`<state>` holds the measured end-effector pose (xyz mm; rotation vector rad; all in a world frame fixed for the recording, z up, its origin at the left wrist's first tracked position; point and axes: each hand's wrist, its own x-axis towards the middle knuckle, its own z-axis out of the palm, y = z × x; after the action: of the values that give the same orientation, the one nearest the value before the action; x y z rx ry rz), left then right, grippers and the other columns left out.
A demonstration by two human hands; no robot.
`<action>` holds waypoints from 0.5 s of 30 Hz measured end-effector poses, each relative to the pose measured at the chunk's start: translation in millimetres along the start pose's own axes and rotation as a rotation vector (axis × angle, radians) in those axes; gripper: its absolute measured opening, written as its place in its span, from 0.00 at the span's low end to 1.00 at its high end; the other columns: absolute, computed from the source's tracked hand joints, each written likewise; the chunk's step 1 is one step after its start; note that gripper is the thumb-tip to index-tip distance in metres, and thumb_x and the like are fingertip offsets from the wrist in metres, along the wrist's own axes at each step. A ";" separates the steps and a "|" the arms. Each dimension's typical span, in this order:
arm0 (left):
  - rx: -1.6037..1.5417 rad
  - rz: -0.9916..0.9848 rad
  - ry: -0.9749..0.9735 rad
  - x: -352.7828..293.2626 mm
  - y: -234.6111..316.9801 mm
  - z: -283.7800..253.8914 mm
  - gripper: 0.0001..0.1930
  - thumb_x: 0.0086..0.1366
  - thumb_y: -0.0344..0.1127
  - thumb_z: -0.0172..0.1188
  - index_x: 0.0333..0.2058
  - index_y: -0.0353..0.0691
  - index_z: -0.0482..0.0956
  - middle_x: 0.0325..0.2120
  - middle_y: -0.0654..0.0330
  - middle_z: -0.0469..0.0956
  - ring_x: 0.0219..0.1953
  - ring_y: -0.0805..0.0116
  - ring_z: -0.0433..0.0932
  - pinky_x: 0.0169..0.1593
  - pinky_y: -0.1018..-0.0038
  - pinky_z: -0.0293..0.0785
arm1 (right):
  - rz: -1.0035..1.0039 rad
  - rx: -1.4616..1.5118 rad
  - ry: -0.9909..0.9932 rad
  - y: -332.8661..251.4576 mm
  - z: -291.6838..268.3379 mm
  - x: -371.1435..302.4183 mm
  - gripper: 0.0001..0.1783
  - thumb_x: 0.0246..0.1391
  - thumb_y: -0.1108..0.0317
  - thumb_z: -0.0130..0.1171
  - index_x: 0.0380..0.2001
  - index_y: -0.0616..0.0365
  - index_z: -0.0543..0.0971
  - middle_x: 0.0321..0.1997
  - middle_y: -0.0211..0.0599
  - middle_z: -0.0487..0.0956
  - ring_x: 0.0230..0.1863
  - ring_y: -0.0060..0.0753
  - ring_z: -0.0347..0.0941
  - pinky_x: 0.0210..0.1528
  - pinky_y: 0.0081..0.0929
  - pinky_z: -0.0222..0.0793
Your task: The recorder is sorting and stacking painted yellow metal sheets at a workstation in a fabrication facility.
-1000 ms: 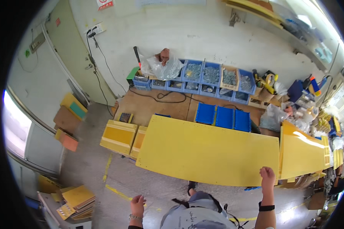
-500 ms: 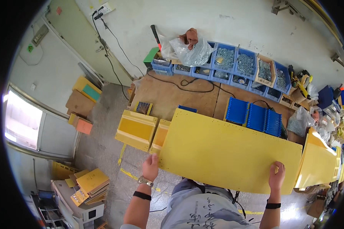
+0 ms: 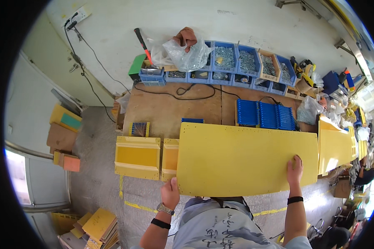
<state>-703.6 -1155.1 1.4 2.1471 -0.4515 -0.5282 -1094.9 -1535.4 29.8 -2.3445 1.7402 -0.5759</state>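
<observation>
A large flat yellow panel [image 3: 241,162] with small holes along its edges lies across the near side of the workbench, in front of me. My left hand [image 3: 170,193] is closed around its lower left corner, with the thumb on top. Toward the panel's right end, my right hand [image 3: 294,169] rests on the upper face with fingers stretched out. Left of the panel are two smaller yellow frame-like pieces, a wider one [image 3: 137,156] and a narrower one [image 3: 170,159] partly covered by it. Behind it stand ribbed blue racks [image 3: 270,115].
Blue bins [image 3: 225,57] of metal hardware line the bench's back, beside a clear plastic bag [image 3: 191,56] and a red-and-black handle [image 3: 143,45]. A black cable [image 3: 187,96] crosses the bench. More yellow panels [image 3: 334,143] stand right. Another person [image 3: 367,172] is at far right.
My view has turned, so the bench and panel look more level. The right hand has moved further in over the panel, its fingers straighter. The left hand stays at the corner.
</observation>
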 end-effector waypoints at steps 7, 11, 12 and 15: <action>-0.013 0.044 -0.082 4.7 -10.5 -15.0 0.21 0.74 0.45 0.51 0.34 0.29 0.79 0.24 0.39 0.78 0.27 0.39 0.77 0.30 0.57 0.71 | 0.014 0.143 0.004 -43.7 -16.1 -40.3 0.19 0.60 0.71 0.60 0.54 0.61 0.75 0.58 0.48 0.76 0.60 0.52 0.71 0.62 0.42 0.67; -0.129 0.049 -0.159 6.6 -6.0 -24.8 0.20 0.74 0.45 0.53 0.31 0.30 0.77 0.19 0.48 0.76 0.21 0.58 0.74 0.27 0.64 0.68 | -0.047 0.256 -0.152 -106.6 -32.1 -83.9 0.19 0.56 0.72 0.61 0.52 0.63 0.76 0.56 0.51 0.77 0.60 0.55 0.71 0.63 0.43 0.65; -0.133 0.056 -0.164 8.4 -3.1 -26.9 0.20 0.74 0.45 0.53 0.31 0.30 0.77 0.19 0.48 0.76 0.21 0.58 0.74 0.27 0.64 0.68 | -0.089 0.283 -0.182 -118.4 -35.6 -94.4 0.19 0.56 0.72 0.62 0.51 0.63 0.76 0.55 0.52 0.77 0.59 0.56 0.71 0.63 0.43 0.65; -0.099 0.030 -0.233 12.9 -4.3 -29.3 0.20 0.74 0.44 0.54 0.29 0.31 0.77 0.19 0.51 0.76 0.22 0.67 0.73 0.27 0.67 0.67 | -0.121 0.332 -0.236 -148.5 -44.1 -115.2 0.18 0.53 0.74 0.63 0.49 0.62 0.77 0.54 0.53 0.78 0.58 0.56 0.72 0.62 0.43 0.67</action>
<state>-677.0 -1139.6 11.1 1.9898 -0.5721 -0.7722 -1009.7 -1376.5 98.8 -2.1901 1.2980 -0.5339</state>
